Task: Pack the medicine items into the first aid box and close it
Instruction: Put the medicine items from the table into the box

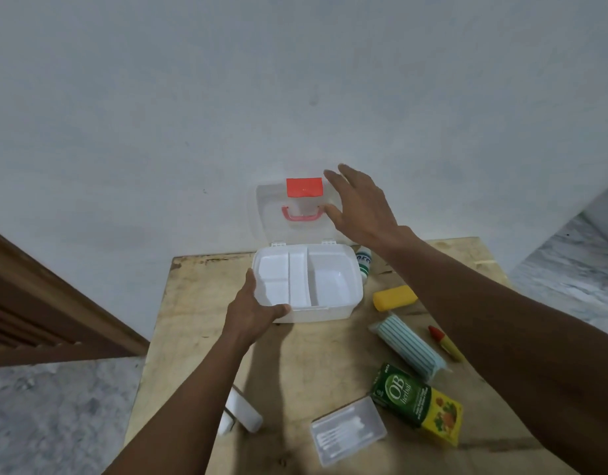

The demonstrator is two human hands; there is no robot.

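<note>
Bottle [364, 265] is partly hidden behind first aid box [321, 314]; carton [403, 397] is marked "OB herbal". Box corner is gripped by left hand [249, 311]; right hand [362, 205] is spread, empty.

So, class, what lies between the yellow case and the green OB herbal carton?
In the head view, a wrapped pack of face masks lies between the yellow case and the OB herbal carton.

"OB herbal" on the green-and-yellow carton [415, 404]; green lettering on the small bottle [363, 264] too blurred for reading.
</note>
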